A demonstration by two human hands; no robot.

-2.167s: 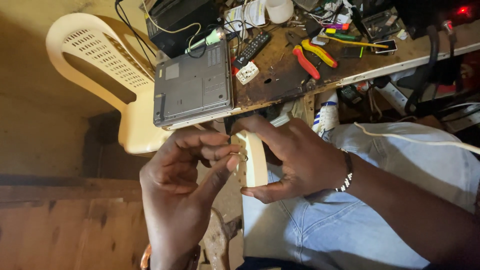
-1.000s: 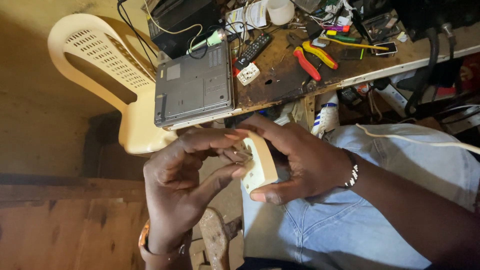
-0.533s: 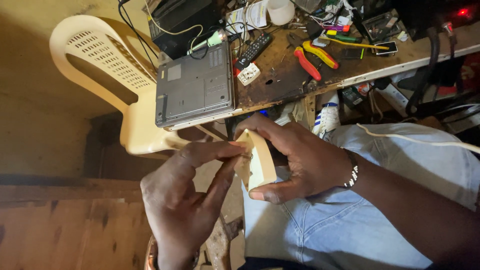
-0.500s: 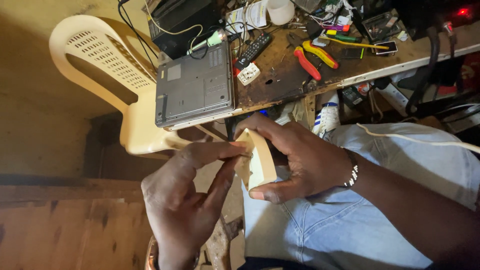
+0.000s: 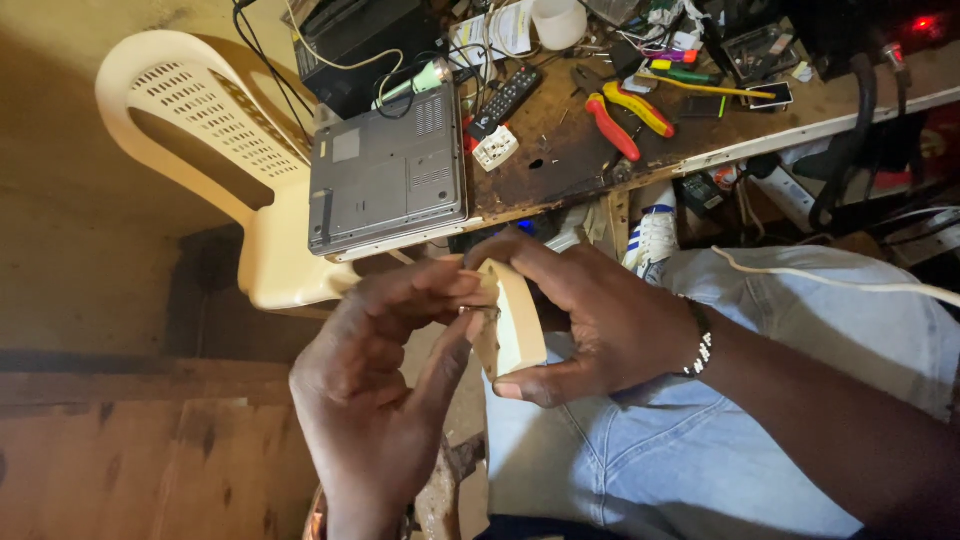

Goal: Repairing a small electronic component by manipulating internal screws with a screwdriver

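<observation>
We see a wooden workbench [image 5: 560, 170] stretching across the top of the view, scarred and crowded, and a cream plastic chair [image 5: 200, 130] standing at its left end. Below them our lap in light blue jeans [image 5: 700, 440] fills the lower right, with a white cable [image 5: 830, 282] lying across the thigh. On the bench's near edge a grey laptop [image 5: 388, 185] lies closed with its underside up, partly overhanging the chair. Beyond it sit a black remote control [image 5: 505, 98], a white socket plate [image 5: 495, 147], and pliers with red and yellow handles [image 5: 625, 110]. In front of the lap, just under the bench edge, our right hand [image 5: 600, 320] wraps around a small cream plastic block [image 5: 515, 320], thumb under its lower end and fingers curled over its upper end, so that it is held tilted, edge towards us. Our left hand [image 5: 385, 400] comes up from below, its thumb and forefinger pressed together at the left face of the block; whatever small part they pinch there is too small to tell.
</observation>
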